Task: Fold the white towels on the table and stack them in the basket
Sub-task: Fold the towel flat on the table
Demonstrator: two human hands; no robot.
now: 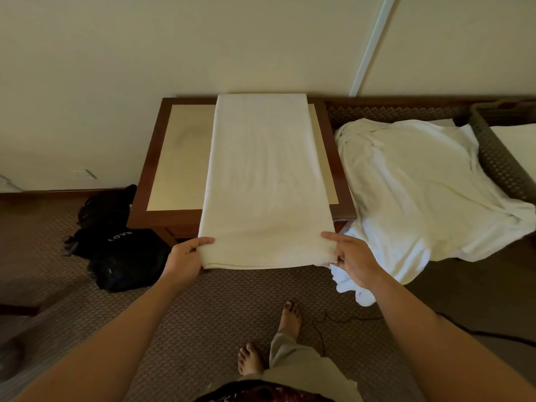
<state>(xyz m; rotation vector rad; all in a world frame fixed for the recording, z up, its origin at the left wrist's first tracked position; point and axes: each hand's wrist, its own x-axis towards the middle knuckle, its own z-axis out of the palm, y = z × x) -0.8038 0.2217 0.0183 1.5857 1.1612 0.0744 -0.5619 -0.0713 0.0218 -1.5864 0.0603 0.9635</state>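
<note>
A white towel [265, 181], folded into a long strip, lies lengthwise on the small wooden table [177, 158], its near end hanging past the front edge. My left hand [185, 258] pinches the near left corner. My right hand [352, 256] pinches the near right corner. A heap of unfolded white towels [420, 187] spreads to the right of the table. The woven basket [499, 152] stands at the far right, with a white towel [519, 146] showing inside it.
Black bags [116, 242] lie on the carpet left of the table. A wall runs right behind the table. My bare feet [269, 338] stand on the carpet below the towel, and a dark cable [478, 332] trails across the floor at the right.
</note>
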